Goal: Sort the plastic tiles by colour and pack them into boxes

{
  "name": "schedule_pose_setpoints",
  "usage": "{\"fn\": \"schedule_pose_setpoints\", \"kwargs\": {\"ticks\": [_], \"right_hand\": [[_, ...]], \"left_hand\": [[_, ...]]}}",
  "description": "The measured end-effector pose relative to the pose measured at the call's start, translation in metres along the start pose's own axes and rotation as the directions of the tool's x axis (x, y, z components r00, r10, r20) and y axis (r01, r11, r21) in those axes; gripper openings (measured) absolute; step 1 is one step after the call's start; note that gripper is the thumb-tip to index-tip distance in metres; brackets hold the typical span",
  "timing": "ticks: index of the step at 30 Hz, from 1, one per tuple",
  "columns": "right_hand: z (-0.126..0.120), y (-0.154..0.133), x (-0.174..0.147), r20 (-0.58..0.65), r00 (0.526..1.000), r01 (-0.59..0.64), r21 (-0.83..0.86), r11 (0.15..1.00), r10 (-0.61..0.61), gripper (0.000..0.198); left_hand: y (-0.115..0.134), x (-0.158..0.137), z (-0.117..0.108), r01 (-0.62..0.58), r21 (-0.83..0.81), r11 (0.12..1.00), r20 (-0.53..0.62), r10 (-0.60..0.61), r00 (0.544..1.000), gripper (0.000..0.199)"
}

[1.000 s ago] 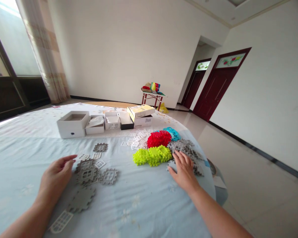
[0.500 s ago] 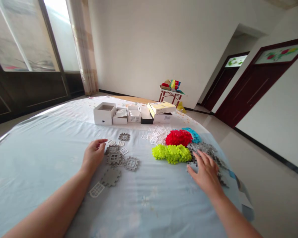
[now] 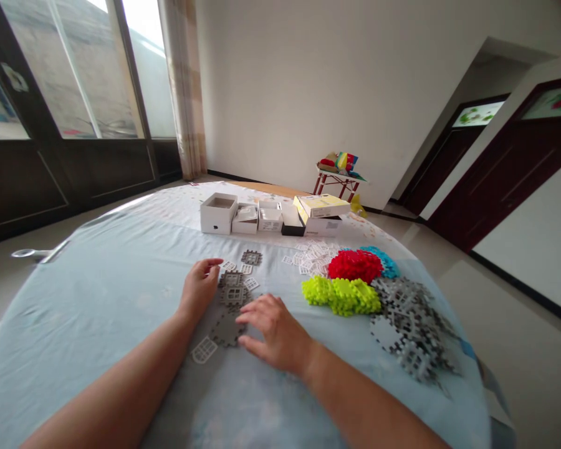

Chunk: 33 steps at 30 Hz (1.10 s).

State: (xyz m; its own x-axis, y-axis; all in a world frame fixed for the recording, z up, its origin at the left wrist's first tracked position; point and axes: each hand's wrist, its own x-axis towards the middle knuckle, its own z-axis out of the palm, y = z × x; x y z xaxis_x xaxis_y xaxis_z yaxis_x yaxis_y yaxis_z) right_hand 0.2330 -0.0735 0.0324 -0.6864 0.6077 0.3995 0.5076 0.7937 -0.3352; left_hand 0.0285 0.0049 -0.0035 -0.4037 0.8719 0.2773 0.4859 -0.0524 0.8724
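Observation:
My left hand (image 3: 200, 290) rests on the cloth, fingers loosely stretched and holding nothing I can see. Just right of it lie grey notched building tiles (image 3: 234, 295), some with window lattices, and small white window pieces (image 3: 251, 284). My right hand (image 3: 277, 333) is open with its fingers apart. Its fingertips are at the right edge of a plain grey notched tile (image 3: 225, 328); I cannot tell if they touch it. The hand hides the lattice tile behind. A larger white window piece (image 3: 204, 350) lies at the near left, and another grey tile (image 3: 251, 257) farther back.
Piles of lime-green (image 3: 340, 295), red (image 3: 355, 266), blue (image 3: 387, 262) and grey tiles (image 3: 414, 327) lie on the right. White window pieces (image 3: 314, 255) are heaped behind the green. A row of boxes (image 3: 219, 215) stands at the back of the cloth-covered table (image 3: 107, 299).
My right hand has moved left from the grey pile to the plain grey tile. My left hand stays beside the small tiles. The view has turned slightly left.

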Motion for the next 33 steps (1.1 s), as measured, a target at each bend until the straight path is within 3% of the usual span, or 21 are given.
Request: {"fn": "schedule_pose_setpoints", "kwargs": {"ticks": [6,10,20,23,27,33], "right_hand": [[0.018,-0.008,0.004,0.091,0.995,-0.046,-0.051,0.998,0.050,0.035],[0.013,-0.008,0.000,0.122,0.992,-0.042,-0.032,0.999,0.046,0.031],[0.005,-0.007,-0.003,0.135,0.987,-0.080,-0.030,0.996,0.083,0.044],[-0.018,0.001,-0.012,0.086,0.990,-0.113,-0.047,0.993,0.116,0.049],[-0.066,0.019,-0.047,0.021,0.967,-0.248,-0.132,0.960,0.253,0.047],[-0.132,0.041,-0.128,-0.036,0.861,-0.493,-0.306,0.815,0.507,0.046]], "left_hand": [[0.001,0.001,-0.001,0.000,-0.013,1.000,-0.005,0.000,1.000,0.035],[0.003,0.001,-0.002,0.004,-0.018,1.000,0.000,-0.004,1.000,0.036],[0.003,0.001,-0.003,0.021,-0.004,1.000,0.004,-0.021,1.000,0.039],[0.008,0.000,-0.006,0.026,0.028,0.999,0.020,-0.027,0.999,0.040],[0.012,0.000,-0.009,0.033,0.092,0.995,0.052,-0.038,0.998,0.042],[0.009,0.003,-0.009,0.045,0.139,0.989,0.071,-0.056,0.996,0.041]]}}
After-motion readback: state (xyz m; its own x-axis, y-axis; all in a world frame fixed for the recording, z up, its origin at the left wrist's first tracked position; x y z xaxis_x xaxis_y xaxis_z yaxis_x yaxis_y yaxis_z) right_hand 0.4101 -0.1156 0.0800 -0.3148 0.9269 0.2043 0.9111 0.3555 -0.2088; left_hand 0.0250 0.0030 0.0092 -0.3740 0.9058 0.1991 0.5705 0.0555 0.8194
